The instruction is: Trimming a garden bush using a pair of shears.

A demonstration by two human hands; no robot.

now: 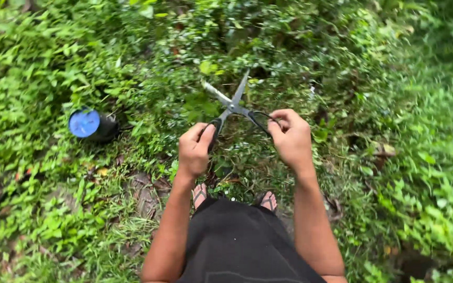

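I hold a pair of large scissors (233, 106) with both hands over low green plants. My left hand (195, 148) grips the left black handle loop and my right hand (290, 138) grips the right one. The two metal blades are spread apart and point away from me into the leaves.
A dark cylindrical container with a blue top (91, 125) lies in the weeds at the left. Dense green shrubs and creepers (289, 47) fill the ground ahead and to both sides. My feet in sandals (268, 200) stand on a bare patch of soil below the hands.
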